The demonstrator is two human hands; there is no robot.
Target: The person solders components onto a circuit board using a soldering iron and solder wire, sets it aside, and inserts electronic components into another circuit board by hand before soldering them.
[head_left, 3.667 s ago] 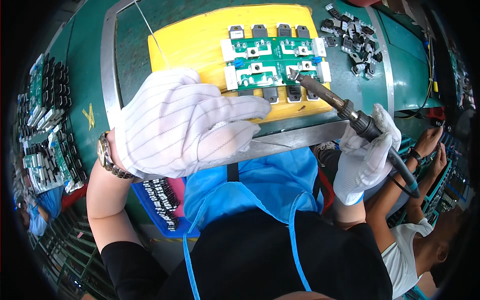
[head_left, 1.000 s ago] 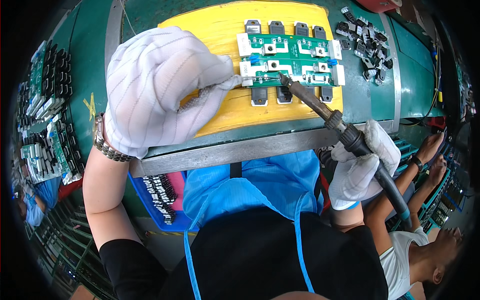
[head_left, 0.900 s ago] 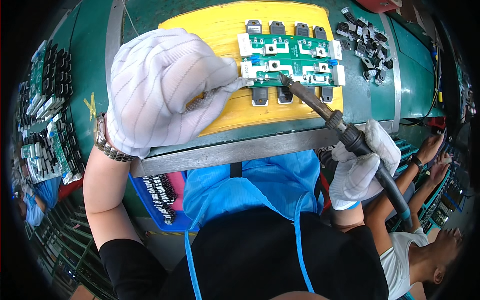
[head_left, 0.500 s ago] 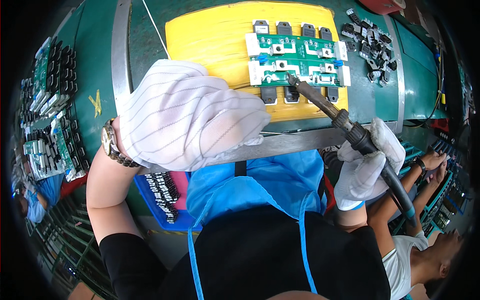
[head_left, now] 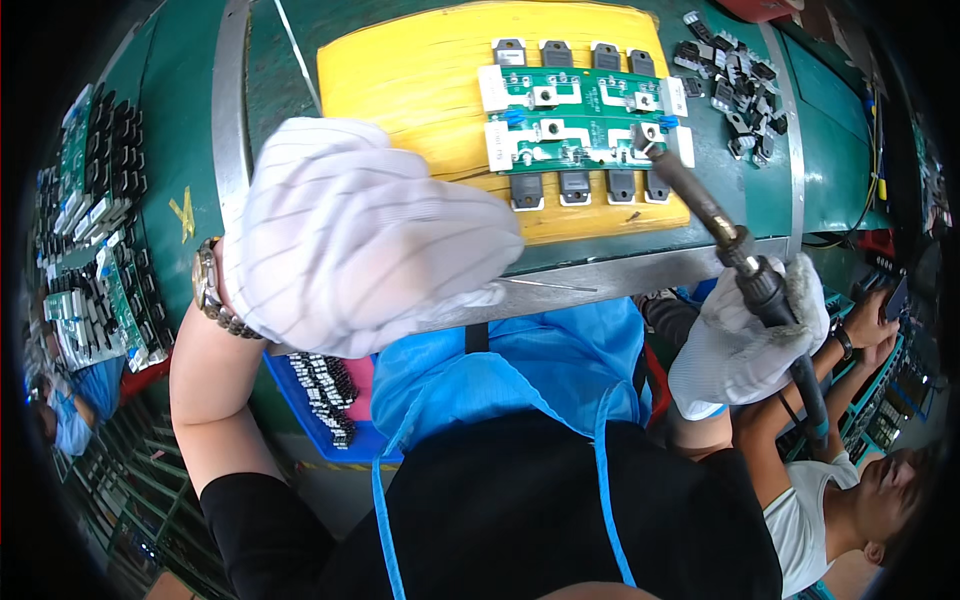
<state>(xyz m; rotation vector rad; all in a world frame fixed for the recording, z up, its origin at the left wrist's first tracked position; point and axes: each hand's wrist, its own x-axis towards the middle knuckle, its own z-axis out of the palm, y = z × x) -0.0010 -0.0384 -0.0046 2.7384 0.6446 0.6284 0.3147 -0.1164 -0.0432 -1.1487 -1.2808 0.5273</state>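
Note:
My right hand (head_left: 750, 335), in a white glove, is closed round a soldering iron (head_left: 700, 200). The iron's tip is at the right part of the lower row on a green circuit board (head_left: 590, 128), near a square metal terminal. Black flat components (head_left: 575, 187) stick out along the board's near and far edges. My left hand (head_left: 375, 240), in a striped white glove, is left of the board with its fingers curled together. From its fingertips a thin solder wire (head_left: 550, 286) juts out over the table edge; most of the fingers are blurred or hidden.
The board lies on a yellow pad (head_left: 400, 80). Loose black components (head_left: 735, 85) are heaped to the right. Finished-looking boards (head_left: 100, 190) stand at far left. A blue bin (head_left: 310, 425) sits below the metal table edge (head_left: 640, 270). A co-worker's hands (head_left: 870, 325) are at right.
The soldering iron's tip has moved right along the board's lower row, with my right hand shifting slightly right. The solder wire and my left hand sit a little lower and farther left.

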